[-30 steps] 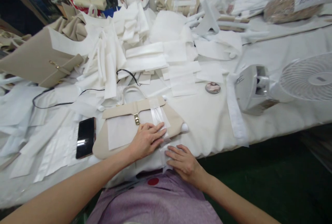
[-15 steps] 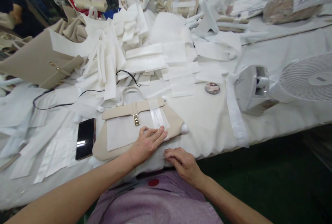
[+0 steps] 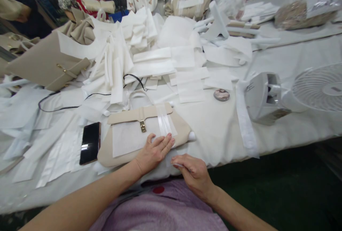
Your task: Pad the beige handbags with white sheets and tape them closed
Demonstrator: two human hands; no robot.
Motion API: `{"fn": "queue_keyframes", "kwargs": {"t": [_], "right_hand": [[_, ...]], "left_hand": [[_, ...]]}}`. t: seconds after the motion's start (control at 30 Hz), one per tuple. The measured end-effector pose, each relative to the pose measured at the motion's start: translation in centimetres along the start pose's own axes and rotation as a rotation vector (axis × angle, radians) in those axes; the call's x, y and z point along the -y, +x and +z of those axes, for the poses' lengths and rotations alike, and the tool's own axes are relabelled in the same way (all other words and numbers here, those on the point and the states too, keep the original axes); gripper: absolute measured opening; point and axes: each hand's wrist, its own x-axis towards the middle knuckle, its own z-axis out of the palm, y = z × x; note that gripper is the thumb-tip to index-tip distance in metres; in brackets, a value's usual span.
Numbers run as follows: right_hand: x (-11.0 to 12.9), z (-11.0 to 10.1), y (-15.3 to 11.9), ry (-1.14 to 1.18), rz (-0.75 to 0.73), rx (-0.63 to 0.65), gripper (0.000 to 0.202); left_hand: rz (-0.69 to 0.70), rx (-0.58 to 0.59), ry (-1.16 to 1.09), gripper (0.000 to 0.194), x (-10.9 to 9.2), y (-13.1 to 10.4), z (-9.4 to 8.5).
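Note:
A beige handbag [image 3: 181, 126] with a gold clasp [image 3: 143, 126] lies flat on the cloth-covered table in front of me. A white sheet [image 3: 125, 140] covers much of its front, and a clear strip [image 3: 163, 119] runs over the flap. My left hand [image 3: 153, 152] rests on the bag's lower right part, fingers stretched out over the strip's lower end. Close to the table's front edge, my right hand [image 3: 193, 170] has its fingers pinched on a thin translucent strip [image 3: 168, 158], which shows between the two hands. The bag's handle [image 3: 140, 95] stands at its top.
Left of the bag lies a phone [image 3: 90, 143]. White paper pieces [image 3: 145, 60] pile up behind it, with a black cord [image 3: 64, 108] across them. A larger beige bag [image 3: 45, 61] leans at left. Right are a round tin-like disc [image 3: 221, 95] and a white fan [image 3: 267, 97]. Co-workers stand opposite.
My right hand has moved slightly down and right, and its pinch on the thin strip now shows. My left hand stays on the bag. The whole view has shifted a little.

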Motion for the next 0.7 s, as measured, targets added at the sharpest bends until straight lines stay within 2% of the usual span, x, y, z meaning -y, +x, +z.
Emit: {"fn": "queue_keyframes", "kwargs": {"t": [0.13,0.23,0.5,0.7], "right_hand": [[1.3,-0.5,1.0,-0.026,-0.036,0.028,0.017],[1.3,-0.7,2.4,-0.07,-0.086,0.035,0.018],[-1.8,-1.0,7.6,-0.152,-0.161,0.119,0.021],[-3.9,-0.8,9.1,-0.08,-0.083,0.16,0.018]], "left_hand": [[0.003,-0.006,0.023,0.041,0.1,0.1,-0.2],[0.012,-0.011,0.025,0.04,0.2,0.1,-0.2],[-0.075,0.007,-0.088,0.027,0.2,0.0,0.4],[-0.144,-0.023,-0.197,0.019,0.1,0.4,-0.2]]}}
